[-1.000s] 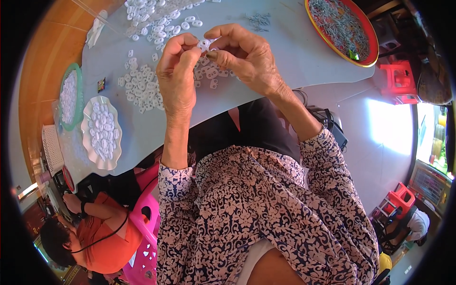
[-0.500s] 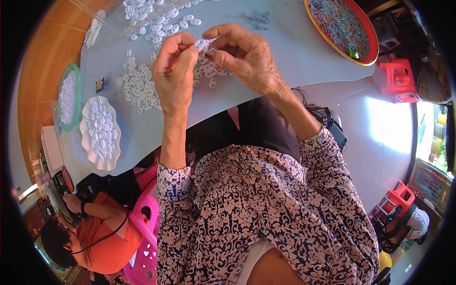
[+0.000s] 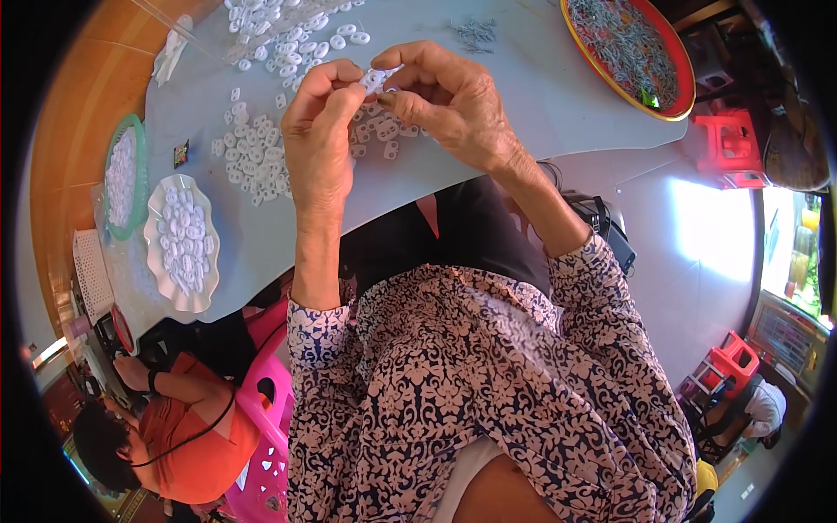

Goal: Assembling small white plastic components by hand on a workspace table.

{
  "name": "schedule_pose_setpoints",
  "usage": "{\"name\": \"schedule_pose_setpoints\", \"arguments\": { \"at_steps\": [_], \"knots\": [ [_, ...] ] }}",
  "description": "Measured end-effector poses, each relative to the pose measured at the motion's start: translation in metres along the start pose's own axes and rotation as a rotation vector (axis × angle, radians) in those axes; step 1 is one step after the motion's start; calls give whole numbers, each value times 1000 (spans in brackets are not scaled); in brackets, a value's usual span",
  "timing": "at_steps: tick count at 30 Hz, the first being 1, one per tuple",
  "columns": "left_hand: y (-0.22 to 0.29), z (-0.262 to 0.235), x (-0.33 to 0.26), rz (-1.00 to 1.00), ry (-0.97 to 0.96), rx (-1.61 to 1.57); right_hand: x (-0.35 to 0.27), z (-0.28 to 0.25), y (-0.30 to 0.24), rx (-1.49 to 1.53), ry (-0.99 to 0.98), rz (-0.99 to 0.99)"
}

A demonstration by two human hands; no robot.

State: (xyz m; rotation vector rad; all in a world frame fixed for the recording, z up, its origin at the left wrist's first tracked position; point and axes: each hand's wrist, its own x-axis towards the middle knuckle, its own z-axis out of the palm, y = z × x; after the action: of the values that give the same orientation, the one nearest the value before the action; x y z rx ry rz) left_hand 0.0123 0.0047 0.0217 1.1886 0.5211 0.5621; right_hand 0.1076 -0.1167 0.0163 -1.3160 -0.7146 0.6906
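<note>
Above the grey table (image 3: 558,105), both hands meet at a small white plastic piece (image 3: 373,81) with holes in it. My left hand (image 3: 321,131) pinches it from one side between thumb and fingers. From the other side my right hand (image 3: 458,109) grips it with thumb and forefinger. The fingertips cover much of the piece, so its full shape is hidden. Under and beside the hands lie many loose flat white pieces with holes (image 3: 255,150). Farther back is a heap of glossy white oval pieces (image 3: 301,48).
At the left stand a scalloped white dish (image 3: 193,305) of oval pieces and a green basket (image 3: 142,166) of small white parts. A red tray (image 3: 683,78) of thin metal pins sits far right; a few pins (image 3: 473,35) lie loose. Someone in orange (image 3: 196,436) sits lower left.
Hardly anything differs. The right fingers have shifted very slightly on the white piece; both hands keep their place and hold.
</note>
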Motion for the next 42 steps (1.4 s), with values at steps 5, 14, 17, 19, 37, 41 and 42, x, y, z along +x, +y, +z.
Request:
{"name": "schedule_pose_setpoints", "arguments": {
  "at_steps": [5,14,17,19,37,41,42],
  "knots": [
    [1,-1,-2,106,-83,164,0,0,2,0,-12,-7],
    [12,2,-10,124,-94,340,-1,2,-1,76,-10,-28],
    [10,2,-13,139,-136,485,-1,1,-3,141,-38,-16],
    [10,1,-13,144,-143,545,0,2,-4,141,-65,-7],
    [1,-6,-13,135,-127,602,0,8,-2,-319,-6,-165],
    [-6,-15,-13,268,-196,726,-1,10,-5,-373,-17,-195],
    [-6,-16,-13,281,-211,754,-1,11,-5,-385,-15,-192]
  ]
}}
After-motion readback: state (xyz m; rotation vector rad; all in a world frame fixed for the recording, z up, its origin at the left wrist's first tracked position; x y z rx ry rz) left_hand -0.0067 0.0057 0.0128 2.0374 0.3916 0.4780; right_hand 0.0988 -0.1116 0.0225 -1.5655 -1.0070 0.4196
